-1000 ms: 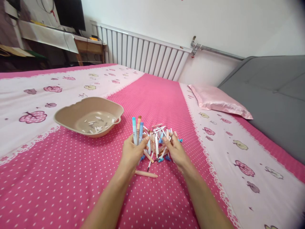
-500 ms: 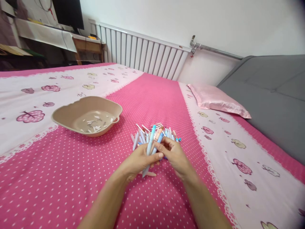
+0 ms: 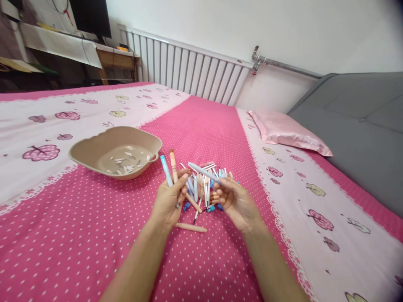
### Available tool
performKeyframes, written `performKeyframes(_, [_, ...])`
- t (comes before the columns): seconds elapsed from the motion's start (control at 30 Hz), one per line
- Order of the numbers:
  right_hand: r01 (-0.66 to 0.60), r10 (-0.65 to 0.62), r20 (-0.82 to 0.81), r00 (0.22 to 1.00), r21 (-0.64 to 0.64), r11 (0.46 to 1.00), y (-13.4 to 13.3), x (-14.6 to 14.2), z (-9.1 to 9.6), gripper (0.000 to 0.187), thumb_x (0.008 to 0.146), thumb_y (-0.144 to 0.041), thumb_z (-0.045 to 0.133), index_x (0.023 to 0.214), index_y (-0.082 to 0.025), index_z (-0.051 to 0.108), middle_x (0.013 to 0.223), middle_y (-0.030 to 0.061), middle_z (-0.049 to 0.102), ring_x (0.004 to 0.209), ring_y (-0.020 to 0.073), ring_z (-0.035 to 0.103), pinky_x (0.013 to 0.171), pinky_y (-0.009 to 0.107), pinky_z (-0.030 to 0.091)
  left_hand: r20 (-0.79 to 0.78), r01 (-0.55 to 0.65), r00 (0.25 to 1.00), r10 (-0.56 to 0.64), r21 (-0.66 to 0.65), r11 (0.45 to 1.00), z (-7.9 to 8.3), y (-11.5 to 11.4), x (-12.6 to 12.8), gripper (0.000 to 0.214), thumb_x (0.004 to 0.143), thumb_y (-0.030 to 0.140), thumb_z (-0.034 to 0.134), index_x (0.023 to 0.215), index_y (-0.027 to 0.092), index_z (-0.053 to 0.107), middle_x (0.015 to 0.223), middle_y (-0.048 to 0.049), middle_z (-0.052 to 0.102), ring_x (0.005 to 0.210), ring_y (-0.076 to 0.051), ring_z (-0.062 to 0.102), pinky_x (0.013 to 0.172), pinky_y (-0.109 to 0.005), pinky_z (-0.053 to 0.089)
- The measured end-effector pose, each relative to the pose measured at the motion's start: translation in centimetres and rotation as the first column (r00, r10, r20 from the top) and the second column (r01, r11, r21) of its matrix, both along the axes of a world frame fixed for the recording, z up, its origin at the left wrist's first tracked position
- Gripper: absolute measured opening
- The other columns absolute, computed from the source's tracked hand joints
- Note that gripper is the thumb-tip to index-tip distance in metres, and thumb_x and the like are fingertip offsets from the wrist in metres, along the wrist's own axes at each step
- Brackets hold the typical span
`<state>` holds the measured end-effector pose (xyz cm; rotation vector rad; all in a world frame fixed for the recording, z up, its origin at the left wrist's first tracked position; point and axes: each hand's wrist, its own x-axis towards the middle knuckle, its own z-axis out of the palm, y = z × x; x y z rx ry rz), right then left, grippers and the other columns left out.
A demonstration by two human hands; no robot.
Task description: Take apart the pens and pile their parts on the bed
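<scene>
A heap of small pens (image 3: pixel 206 186), blue, peach and white, lies on the pink dotted bedspread (image 3: pixel 94 235). My left hand (image 3: pixel 168 201) grips two of them upright, a blue pen (image 3: pixel 165 170) and a peach pen (image 3: pixel 172 165). Just right of the heap, my right hand (image 3: pixel 236 201) holds a pale blue pen (image 3: pixel 203 171) that points left over the pile. One peach pen (image 3: pixel 191 227) lies apart on the spread, just below my left hand. A beige bowl (image 3: pixel 94 147) with several small white bits inside sits to the left.
A pink satin pillow (image 3: pixel 288 132) lies at the right by a grey sofa (image 3: pixel 362 126). A white radiator (image 3: pixel 189 69) runs along the far wall, with a wooden desk (image 3: pixel 116 61) and a dark screen at the back left.
My hands, joined over the pens half a second ago, have parted. The left now stands two pens upright; the right has drawn off one pale blue pen.
</scene>
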<state>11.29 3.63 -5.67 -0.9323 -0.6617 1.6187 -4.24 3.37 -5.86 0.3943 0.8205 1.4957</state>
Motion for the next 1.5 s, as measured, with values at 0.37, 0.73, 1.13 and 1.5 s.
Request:
performKeyframes(0.37, [-0.525,0.523,0.109,0.845,-0.009,0.851,-2.3,-2.3,-0.2,0.022,0.083,-0.039,0.052,0.087,-0.018,0.054,0.056,-0.0064,0.044,0.038,0.0026,0.021,0.036,0.015,0.015,-0.111,0.171,0.981,-0.157,0.138,0.976,0.2,-0.7,0.0,0.028,0.069,0.027,0.072,0.091,0.011,0.066,0.044,0.0048,0.053,0.031,0.0,0.034,0.038,-0.013,0.036])
performKeyframes(0.73, [-0.502,-0.211,0.915,0.345,0.369,0.782,-1.9,-2.1,-0.9,0.027,0.093,-0.031,0.033,0.084,-0.018,0.055,0.068,0.0017,0.057,0.059,0.0137,0.048,0.055,0.025,0.029,-0.213,-0.027,0.977,0.032,0.027,0.999,-0.1,-0.6,0.8,0.031,0.06,0.033,0.077,0.061,0.011,0.054,0.033,0.0106,0.033,0.03,0.0,0.024,0.033,-0.013,0.017])
performKeyframes(1.13, [-0.421,0.119,0.68,0.724,0.299,0.857,-1.9,-2.5,-1.0,0.026,0.087,-0.04,0.046,0.079,-0.017,0.056,0.058,-0.0038,0.045,0.052,0.0094,0.039,0.05,0.021,0.027,-0.096,-0.1,0.99,0.107,0.075,0.992,0.9,-0.6,-0.1,0.031,0.057,0.027,0.079,0.071,0.012,0.055,0.038,0.0108,0.039,0.03,0.0,0.024,0.031,-0.013,0.017])
performKeyframes(1.5, [-0.431,0.243,0.569,0.786,0.222,0.875,-1.6,-1.9,-0.4,0.025,0.085,-0.04,0.051,0.081,-0.017,0.06,0.058,-0.0041,0.044,0.049,0.0081,0.035,0.048,0.021,0.026,-0.138,0.015,0.99,0.012,0.189,0.982,0.8,-0.7,-0.5,0.029,0.061,0.015,0.075,0.087,0.011,0.062,0.076,-0.0027,0.067,0.031,0.004,0.027,0.03,-0.012,0.019])
